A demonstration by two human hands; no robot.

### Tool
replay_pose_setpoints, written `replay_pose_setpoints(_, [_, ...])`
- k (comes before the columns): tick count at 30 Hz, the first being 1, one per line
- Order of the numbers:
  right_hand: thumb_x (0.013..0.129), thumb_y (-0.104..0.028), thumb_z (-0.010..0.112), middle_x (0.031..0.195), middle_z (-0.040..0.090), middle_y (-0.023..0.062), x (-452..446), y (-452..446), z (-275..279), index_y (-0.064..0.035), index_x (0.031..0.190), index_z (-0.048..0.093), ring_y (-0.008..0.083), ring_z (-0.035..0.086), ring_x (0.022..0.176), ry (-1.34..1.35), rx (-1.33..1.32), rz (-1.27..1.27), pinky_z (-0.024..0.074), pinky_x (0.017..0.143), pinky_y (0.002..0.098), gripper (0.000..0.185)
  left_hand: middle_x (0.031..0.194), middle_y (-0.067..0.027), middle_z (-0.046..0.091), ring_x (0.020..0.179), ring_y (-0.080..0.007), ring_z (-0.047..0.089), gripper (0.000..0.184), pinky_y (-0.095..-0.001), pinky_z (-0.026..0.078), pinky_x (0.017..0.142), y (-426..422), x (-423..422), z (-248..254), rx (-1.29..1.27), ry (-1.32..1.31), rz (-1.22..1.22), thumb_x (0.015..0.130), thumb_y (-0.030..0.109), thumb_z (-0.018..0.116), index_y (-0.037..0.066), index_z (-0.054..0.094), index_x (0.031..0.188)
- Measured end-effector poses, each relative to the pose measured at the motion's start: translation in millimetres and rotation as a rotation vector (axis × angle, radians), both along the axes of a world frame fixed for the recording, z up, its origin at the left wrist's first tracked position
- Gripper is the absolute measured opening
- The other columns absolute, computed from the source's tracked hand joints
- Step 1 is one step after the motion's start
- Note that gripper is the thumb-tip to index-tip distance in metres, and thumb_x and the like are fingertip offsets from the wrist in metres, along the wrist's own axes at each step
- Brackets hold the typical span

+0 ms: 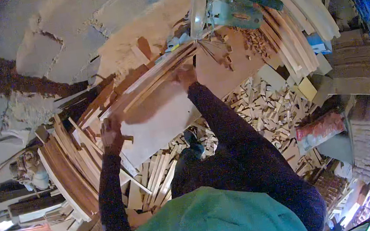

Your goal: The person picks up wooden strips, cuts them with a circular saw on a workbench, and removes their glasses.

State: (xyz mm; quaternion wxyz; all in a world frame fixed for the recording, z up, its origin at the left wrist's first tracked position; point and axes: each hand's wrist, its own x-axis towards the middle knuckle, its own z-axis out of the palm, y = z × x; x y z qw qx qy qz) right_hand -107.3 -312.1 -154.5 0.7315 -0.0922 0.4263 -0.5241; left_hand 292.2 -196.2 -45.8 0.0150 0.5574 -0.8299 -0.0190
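Right of some stacked planks (72,168), the left hand (111,132) and then the right hand (185,76) are at long wooden strips (153,79) lying along the tabletop (151,132), fingers clamped or not I can't tell, a green machine (234,12) crowding the strips' right end, offcuts (265,108) heaped nearby.

two hands (111,135), one reddish bag (320,130), countless wood offcuts (267,109)

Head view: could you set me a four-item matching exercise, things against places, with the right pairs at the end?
1. left hand
2. right hand
3. short wood pieces
4. blue sheeting

A. heaped beside the worktop
B. at the picture-left end of the long strips
C. along the picture's right side
D. towards the strips' other end

Pairs: 1-B; 2-D; 3-A; 4-C
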Motion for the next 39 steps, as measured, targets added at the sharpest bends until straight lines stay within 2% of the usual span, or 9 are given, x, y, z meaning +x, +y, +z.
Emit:
replay_pose_setpoints(3, [0.092, -0.012, 0.068, 0.093, 0.067, 0.0118, -18.0, -6.6, -14.3, -0.0038, 0.126, 0.045, 0.0209, 0.069, 0.075, -0.37, -0.172, -0.169, 0.0603, 0.066, 0.0375, 0.042, 0.136, -0.0224, 0.053, 0.126, -0.0453, 0.048, 0.041, -0.0578, 0.041, 0.1, -25.9, 10.7, -21.2, -0.175, -0.003, 0.046, 0.094, 0.022, 0.056, 0.003, 0.054, 0.131])
replay_pose_setpoints(9, [0.087, -0.01, 0.072, 0.098, 0.065, 0.0116, -30.1, 9.9, 24.9, -0.0006, 0.147, 0.027, 0.0243, 0.069, 0.089, 0.135, -0.183, -0.234, 0.0611, 0.075, 0.0402, 0.076, 0.13, -0.022, 0.056, 0.109, -0.0404, 0.053, 0.039, -0.0548, 0.045, 0.088, -33.8, 9.3, -36.4, -0.322, -0.107, 0.099, 0.09, 0.017, 0.059, 0.003, 0.055, 0.126])
replay_pose_setpoints(13, [0.087, -0.007, 0.069, 0.101, 0.067, 0.0123, -45.8, 6.2, -10.6, -0.0006, 0.134, 0.048, 0.0249, 0.069, 0.092, 0.342, -0.386, -0.138, 0.0605, 0.078, 0.0389, 0.052, 0.136, -0.0229, 0.053, 0.118, -0.0426, 0.052, 0.047, -0.0556, 0.045, 0.096, -37.3, 9.6, -54.9, -0.254, 0.044, 0.134, 0.091, 0.019, 0.058, 0.005, 0.05, 0.135])
replay_pose_setpoints(15, [0.091, -0.009, 0.066, 0.104, 0.069, 0.0116, -52.4, 1.9, -14.5, -0.001, 0.108, 0.065, 0.0216, 0.068, 0.09, 0.341, -0.377, -0.023, 0.0598, 0.079, 0.0368, 0.019, 0.144, -0.0244, 0.048, 0.128, -0.0454, 0.048, 0.049, -0.0567, 0.039, 0.109, -49.9, 62.2, -162.7, -0.238, 0.186, 0.266, 0.094, 0.017, 0.053, 0.008, 0.046, 0.142])
replay_pose_setpoints(25, [0.095, -0.025, 0.063, 0.113, 0.065, 0.0131, -35.6, 6.0, -26.3, -0.0078, 0.119, 0.06, 0.0291, 0.066, 0.105, 0.515, -0.453, 0.073, 0.0544, 0.094, 0.0463, 0.03, 0.124, -0.0183, 0.053, 0.123, -0.0393, 0.05, 0.032, -0.0592, 0.043, 0.101, -28.3, 11.9, -101.6, -0.559, -0.1, 0.248, 0.089, 0.014, 0.053, 0.012, 0.059, 0.121])
replay_pose_setpoints(30, [0.094, -0.016, 0.058, 0.106, 0.068, 0.0063, -73.2, -1.5, -16.3, -0.0017, 0.134, 0.053, 0.0221, 0.064, 0.094, 1.984, -0.74, 0.317, 0.0507, 0.09, 0.038, 0.043, 0.116, -0.0229, 0.052, 0.114, -0.0416, 0.05, 0.029, -0.0569, 0.043, 0.097, -38.8, -16.0, -108.2, -0.49, -0.042, 0.31, 0.092, 0.023, 0.057, 0.006, 0.058, 0.115])
replay_pose_setpoints(33, [0.098, -0.012, 0.054, 0.108, 0.065, 0.0079, -104.9, -15.9, -105.5, -0.0015, 0.134, 0.047, 0.0201, 0.061, 0.103, 0.942, -0.483, -0.108, 0.0536, 0.084, 0.0323, 0.037, 0.115, -0.024, 0.05, 0.112, -0.0439, 0.048, 0.039, -0.0601, 0.042, 0.095, -50.3, -72.6, -73.5, -0.446, 0.023, 0.055, 0.087, 0.03, 0.064, 0.005, 0.057, 0.115])
replay_pose_setpoints(34, [0.099, -0.012, 0.053, 0.109, 0.064, 0.0082, -109.1, -19.3, -94.0, -0.0024, 0.133, 0.047, 0.0203, 0.06, 0.105, 1.592, -0.475, 0.042, 0.0537, 0.085, 0.0331, 0.036, 0.115, -0.0242, 0.05, 0.111, -0.0443, 0.047, 0.042, -0.0611, 0.041, 0.094, -56.5, -86.6, -69.4, -0.422, 0.047, -0.037, 0.085, 0.032, 0.066, 0.005, 0.057, 0.116])
replay_pose_setpoints(39, [0.101, -0.016, 0.054, 0.112, 0.062, 0.0099, -114.8, -35.9, -52.2, -0.0046, 0.126, 0.052, 0.0206, 0.06, 0.107, 1.614, -0.74, -0.249, 0.0526, 0.091, 0.033, 0.028, 0.111, -0.0225, 0.049, 0.106, -0.0424, 0.048, 0.046, -0.0584, 0.04, 0.093, -97.3, -172.9, -50.4, -0.476, 0.138, -0.094, 0.077, 0.028, 0.067, 0.002, 0.056, 0.113])
